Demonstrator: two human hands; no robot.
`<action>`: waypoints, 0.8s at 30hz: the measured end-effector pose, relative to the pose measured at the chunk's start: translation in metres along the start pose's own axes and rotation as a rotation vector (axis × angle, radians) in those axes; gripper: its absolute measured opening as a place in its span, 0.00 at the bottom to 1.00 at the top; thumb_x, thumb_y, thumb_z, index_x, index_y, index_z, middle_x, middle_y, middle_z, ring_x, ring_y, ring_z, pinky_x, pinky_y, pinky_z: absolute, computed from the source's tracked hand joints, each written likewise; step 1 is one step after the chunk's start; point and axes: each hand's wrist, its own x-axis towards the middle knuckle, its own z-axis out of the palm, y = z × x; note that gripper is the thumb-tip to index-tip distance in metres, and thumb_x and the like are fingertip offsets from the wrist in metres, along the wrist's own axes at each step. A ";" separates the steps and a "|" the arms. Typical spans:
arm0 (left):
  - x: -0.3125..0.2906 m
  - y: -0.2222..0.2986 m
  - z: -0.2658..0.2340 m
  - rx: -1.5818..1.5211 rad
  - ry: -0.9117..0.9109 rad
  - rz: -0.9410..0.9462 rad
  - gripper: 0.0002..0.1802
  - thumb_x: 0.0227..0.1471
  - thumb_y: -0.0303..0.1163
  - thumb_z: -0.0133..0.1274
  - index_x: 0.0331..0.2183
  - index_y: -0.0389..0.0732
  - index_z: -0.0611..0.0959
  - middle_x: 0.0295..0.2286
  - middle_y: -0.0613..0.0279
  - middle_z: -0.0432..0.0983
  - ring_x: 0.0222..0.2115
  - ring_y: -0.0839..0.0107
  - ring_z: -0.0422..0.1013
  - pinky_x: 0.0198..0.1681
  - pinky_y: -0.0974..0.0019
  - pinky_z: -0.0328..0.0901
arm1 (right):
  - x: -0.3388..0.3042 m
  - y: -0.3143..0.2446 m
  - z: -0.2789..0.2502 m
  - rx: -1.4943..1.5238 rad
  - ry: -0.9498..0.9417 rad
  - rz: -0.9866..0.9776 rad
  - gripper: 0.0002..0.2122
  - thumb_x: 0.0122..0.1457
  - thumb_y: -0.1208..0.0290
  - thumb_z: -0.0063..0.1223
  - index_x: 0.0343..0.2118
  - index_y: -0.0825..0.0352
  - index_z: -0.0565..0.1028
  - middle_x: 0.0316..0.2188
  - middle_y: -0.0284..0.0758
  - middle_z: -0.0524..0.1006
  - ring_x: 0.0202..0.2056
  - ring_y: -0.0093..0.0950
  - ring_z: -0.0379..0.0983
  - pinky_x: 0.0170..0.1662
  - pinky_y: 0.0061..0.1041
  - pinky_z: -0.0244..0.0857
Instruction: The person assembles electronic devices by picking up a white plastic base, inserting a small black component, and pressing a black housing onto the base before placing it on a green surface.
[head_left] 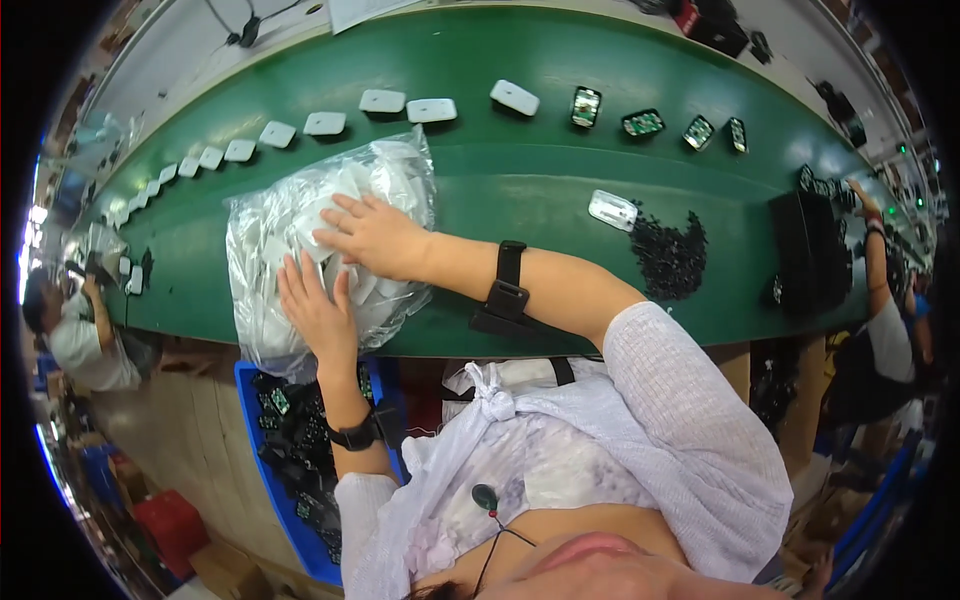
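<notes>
A large clear plastic bag (255, 240) full of white plastic parts lies on the green work surface (500, 290). My left hand (318, 305) rests on the near part of the bag, its fingers stretched out. Farther over the bag, my right hand (378, 238) lies with fingers spread on the white parts and film. Neither hand visibly grips anything. To the right of my right forearm is a white casing (612, 210), next to a heap of small black pieces (672, 260).
White casings (325, 124) line the far strip, followed rightward by black housings (642, 122) with green circuit boards. A black box (808, 250) stands at the right. Below the near edge is a blue bin (262, 455) of black housings. Co-workers (85, 335) sit at both ends.
</notes>
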 end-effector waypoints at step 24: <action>-0.015 0.136 0.023 -0.462 -0.074 0.357 0.30 0.52 0.35 0.55 0.55 0.37 0.68 0.50 0.49 0.68 0.55 0.49 0.57 0.58 0.47 0.49 | -0.164 0.000 -0.094 0.233 0.176 0.245 0.17 0.52 0.75 0.49 0.47 0.65 0.71 0.53 0.39 0.68 0.57 0.37 0.62 0.52 0.35 0.62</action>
